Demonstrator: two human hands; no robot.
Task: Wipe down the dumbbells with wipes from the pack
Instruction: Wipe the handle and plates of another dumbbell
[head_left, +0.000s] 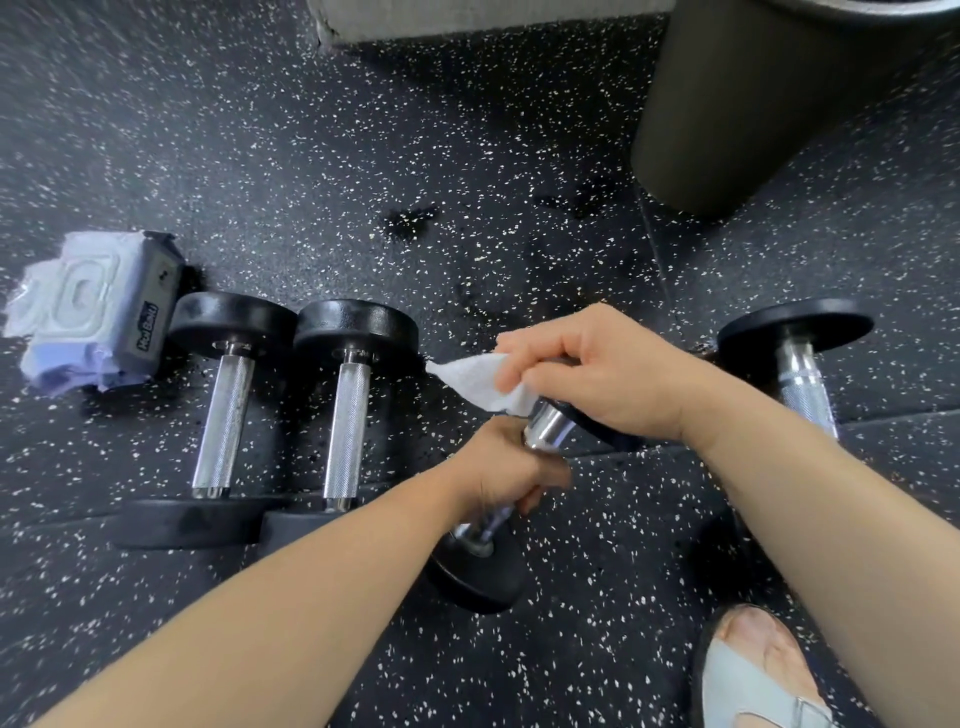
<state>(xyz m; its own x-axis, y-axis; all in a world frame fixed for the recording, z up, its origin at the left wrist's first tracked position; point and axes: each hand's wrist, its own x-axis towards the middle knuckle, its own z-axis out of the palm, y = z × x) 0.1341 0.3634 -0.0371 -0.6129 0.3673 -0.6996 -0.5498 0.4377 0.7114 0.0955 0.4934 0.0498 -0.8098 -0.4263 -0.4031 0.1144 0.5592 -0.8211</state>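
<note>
My left hand (506, 470) grips the chrome handle of a black dumbbell (480, 577) and holds it tilted off the floor in the middle of the head view. My right hand (597, 371) presses a white wipe (480, 379) against the dumbbell's upper end, which it mostly hides. Two more dumbbells (223, 415) (348, 410) lie side by side on the floor to the left. Another dumbbell (800, 358) lies on the right, partly behind my right forearm. The wipes pack (98, 312), pale purple with a white lid, sits at the far left.
The floor is black rubber matting with white speckles (415, 156). A dark cylindrical bin (753, 104) stands at the back right. A grey block edge (467, 21) is at the top. My sandalled foot (753, 675) is at the bottom right.
</note>
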